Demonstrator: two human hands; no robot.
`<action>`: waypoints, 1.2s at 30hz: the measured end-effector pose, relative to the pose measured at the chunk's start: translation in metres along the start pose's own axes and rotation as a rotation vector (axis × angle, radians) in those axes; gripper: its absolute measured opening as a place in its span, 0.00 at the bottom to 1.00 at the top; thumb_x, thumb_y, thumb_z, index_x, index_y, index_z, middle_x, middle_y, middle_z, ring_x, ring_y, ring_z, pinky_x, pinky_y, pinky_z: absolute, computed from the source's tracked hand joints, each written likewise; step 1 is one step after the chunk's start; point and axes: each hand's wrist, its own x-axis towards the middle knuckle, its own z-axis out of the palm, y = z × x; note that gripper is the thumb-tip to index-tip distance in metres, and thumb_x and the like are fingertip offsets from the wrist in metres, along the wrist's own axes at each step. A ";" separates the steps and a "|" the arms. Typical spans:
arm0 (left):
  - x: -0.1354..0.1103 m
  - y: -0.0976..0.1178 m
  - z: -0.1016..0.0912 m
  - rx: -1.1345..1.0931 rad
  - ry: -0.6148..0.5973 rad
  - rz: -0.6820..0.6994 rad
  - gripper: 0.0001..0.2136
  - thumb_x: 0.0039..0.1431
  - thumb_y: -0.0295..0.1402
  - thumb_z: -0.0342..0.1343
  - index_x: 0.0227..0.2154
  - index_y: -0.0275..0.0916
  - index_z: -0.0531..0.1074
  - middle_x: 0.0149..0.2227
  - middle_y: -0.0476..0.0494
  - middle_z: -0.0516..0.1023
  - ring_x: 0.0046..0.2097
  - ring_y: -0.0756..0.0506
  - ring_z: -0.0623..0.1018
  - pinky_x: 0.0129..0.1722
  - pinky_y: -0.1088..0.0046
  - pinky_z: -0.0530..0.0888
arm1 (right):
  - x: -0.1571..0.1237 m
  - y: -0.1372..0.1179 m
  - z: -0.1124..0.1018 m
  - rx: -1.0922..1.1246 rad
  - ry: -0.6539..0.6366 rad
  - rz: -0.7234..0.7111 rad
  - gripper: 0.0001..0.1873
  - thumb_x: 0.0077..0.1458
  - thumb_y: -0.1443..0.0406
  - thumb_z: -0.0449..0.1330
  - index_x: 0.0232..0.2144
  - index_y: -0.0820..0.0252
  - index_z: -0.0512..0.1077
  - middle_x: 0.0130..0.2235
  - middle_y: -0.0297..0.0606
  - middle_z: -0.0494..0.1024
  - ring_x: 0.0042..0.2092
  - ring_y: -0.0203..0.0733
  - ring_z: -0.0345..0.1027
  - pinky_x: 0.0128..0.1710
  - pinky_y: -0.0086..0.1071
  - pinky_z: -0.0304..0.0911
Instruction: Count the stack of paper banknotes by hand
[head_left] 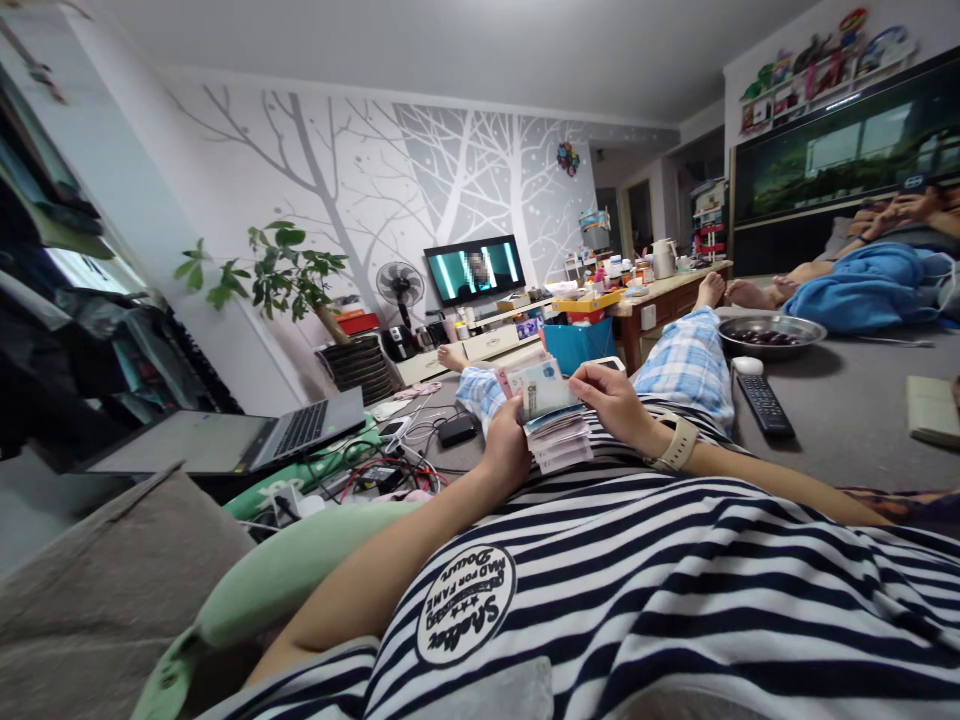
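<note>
I lie back in a striped shirt with a thick stack of banknotes [553,420] resting on my belly. My left hand [504,448] is closed around the stack's left side and holds it up. My right hand [615,398], with a beige watch strap on its wrist, pinches the top notes at the stack's right edge, fingers curled on them. My legs in blue plaid trousers [686,362] stretch out beyond the notes.
A black remote [763,402] and a metal bowl of dark fruit [771,334] lie on the grey surface to my right. An open laptop [259,436] and tangled cables sit to the left. Another person lies at far right under a blue cloth [862,285]. A television [474,268] is on.
</note>
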 end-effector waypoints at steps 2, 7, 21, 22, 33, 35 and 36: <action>0.001 -0.001 -0.001 0.019 -0.031 0.023 0.10 0.53 0.35 0.59 0.34 0.34 0.78 0.33 0.41 0.83 0.46 0.37 0.80 0.48 0.63 0.75 | 0.000 0.000 0.000 0.011 -0.004 -0.006 0.22 0.58 0.48 0.59 0.25 0.59 0.69 0.25 0.32 0.66 0.30 0.37 0.57 0.31 0.33 0.55; 0.004 -0.003 -0.002 0.011 -0.052 0.032 0.10 0.50 0.35 0.61 0.34 0.35 0.77 0.31 0.41 0.82 0.44 0.38 0.80 0.46 0.63 0.76 | 0.000 -0.001 0.001 0.047 -0.013 0.004 0.21 0.56 0.47 0.59 0.28 0.59 0.70 0.26 0.32 0.66 0.29 0.37 0.57 0.31 0.33 0.55; 0.002 -0.003 -0.003 0.082 -0.069 0.064 0.09 0.49 0.36 0.63 0.32 0.36 0.77 0.30 0.42 0.82 0.45 0.37 0.80 0.46 0.63 0.75 | 0.000 0.000 0.002 0.088 -0.012 -0.009 0.20 0.57 0.48 0.60 0.29 0.59 0.70 0.26 0.31 0.65 0.29 0.36 0.55 0.29 0.32 0.54; 0.002 -0.004 -0.004 0.087 -0.067 0.069 0.10 0.49 0.36 0.63 0.32 0.36 0.77 0.30 0.42 0.82 0.44 0.37 0.80 0.46 0.63 0.75 | 0.000 0.000 0.002 0.095 -0.011 -0.010 0.20 0.57 0.48 0.60 0.29 0.59 0.70 0.26 0.31 0.65 0.28 0.35 0.55 0.29 0.32 0.54; -0.002 0.000 0.000 0.068 -0.027 0.051 0.10 0.48 0.38 0.62 0.29 0.36 0.76 0.29 0.43 0.81 0.44 0.37 0.80 0.46 0.63 0.75 | -0.001 0.000 0.001 0.134 -0.025 0.020 0.20 0.57 0.48 0.61 0.29 0.58 0.70 0.24 0.30 0.64 0.26 0.34 0.56 0.26 0.31 0.52; -0.002 0.001 0.001 0.047 -0.010 0.028 0.10 0.47 0.38 0.63 0.29 0.36 0.76 0.29 0.42 0.81 0.44 0.37 0.80 0.46 0.63 0.75 | -0.001 -0.001 0.001 0.135 -0.026 0.017 0.20 0.57 0.47 0.61 0.29 0.59 0.70 0.24 0.30 0.64 0.26 0.34 0.56 0.26 0.31 0.53; -0.002 0.001 0.002 0.040 -0.009 0.025 0.10 0.47 0.37 0.63 0.29 0.35 0.76 0.29 0.41 0.81 0.43 0.37 0.80 0.46 0.63 0.75 | -0.001 -0.001 0.001 0.133 -0.027 0.016 0.20 0.57 0.47 0.61 0.29 0.58 0.70 0.24 0.30 0.64 0.26 0.34 0.56 0.26 0.31 0.53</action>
